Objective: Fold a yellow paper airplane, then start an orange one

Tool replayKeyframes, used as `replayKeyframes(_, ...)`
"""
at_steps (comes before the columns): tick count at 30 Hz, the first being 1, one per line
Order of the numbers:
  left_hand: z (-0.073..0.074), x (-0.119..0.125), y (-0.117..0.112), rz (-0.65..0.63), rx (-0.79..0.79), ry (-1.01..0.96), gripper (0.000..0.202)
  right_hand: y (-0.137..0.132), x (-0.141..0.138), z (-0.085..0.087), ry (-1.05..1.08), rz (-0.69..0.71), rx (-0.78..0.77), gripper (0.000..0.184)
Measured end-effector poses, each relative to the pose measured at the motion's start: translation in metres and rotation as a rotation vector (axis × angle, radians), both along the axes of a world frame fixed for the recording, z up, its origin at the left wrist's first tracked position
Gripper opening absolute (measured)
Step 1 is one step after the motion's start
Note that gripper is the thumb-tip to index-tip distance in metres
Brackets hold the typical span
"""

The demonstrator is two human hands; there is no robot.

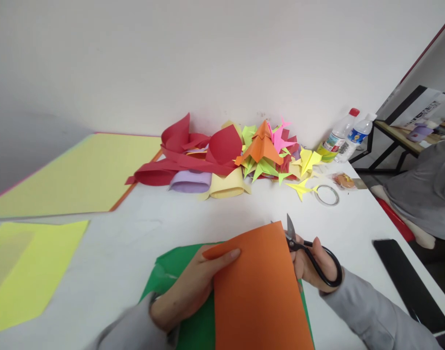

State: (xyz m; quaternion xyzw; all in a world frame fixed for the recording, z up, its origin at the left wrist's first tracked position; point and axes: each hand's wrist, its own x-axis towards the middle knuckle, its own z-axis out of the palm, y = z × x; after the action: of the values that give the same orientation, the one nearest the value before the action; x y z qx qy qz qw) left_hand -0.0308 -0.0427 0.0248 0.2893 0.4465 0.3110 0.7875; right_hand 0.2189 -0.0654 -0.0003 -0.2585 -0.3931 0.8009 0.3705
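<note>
My left hand [200,279] grips a sheet of orange paper [259,291] by its left edge, thumb on top. Black-handled scissors [308,250] are in my right hand [317,262], fingers through the loops. Their blades are parted and point away from me beside the orange paper's upper right corner; one blade is partly behind the paper, and I cannot tell whether they touch it. Under the orange paper lies a green paper piece [164,272], mostly covered.
Red paper loops [222,146], folded paper planes [262,146] and a tape roll [327,195] lie near the wall. Large yellow sheets [73,175] are on the left. Two bottles [357,138] stand back right; a black slab [408,282] lies right. A person [426,184] sits beyond.
</note>
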Motion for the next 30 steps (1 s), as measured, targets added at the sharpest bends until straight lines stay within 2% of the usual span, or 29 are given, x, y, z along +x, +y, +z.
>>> replayKeyframes(6, 0.0009, -0.0017, 0.0009, 0.03, 0.002, -0.023, 0.032, 0.003, 0.0002, 0.0088, 0.066, -0.036, -0.024, 0.072)
replayKeyframes(10, 0.0007, -0.0013, 0.0003, 0.03, 0.008, -0.034, 0.031, 0.0035, 0.0003, 0.0081, 0.07, -0.014, -0.031, 0.069)
replayKeyframes(16, -0.0024, -0.0022, -0.0008, -0.018, 0.012, -0.021, 0.032, 0.0028, -0.0008, 0.0077, -0.002, -0.017, -0.004, 0.076)
replayKeyframes(23, -0.0009, -0.0015, -0.0011, -0.002, 0.004, -0.007, 0.035, 0.004, -0.0014, 0.011, 0.013, -0.047, -0.002, 0.096)
replayKeyframes(30, -0.0016, -0.0009, 0.0001, -0.011, 0.012, -0.001, 0.035, 0.004, -0.0008, 0.0101, -0.022, -0.041, 0.015, 0.097)
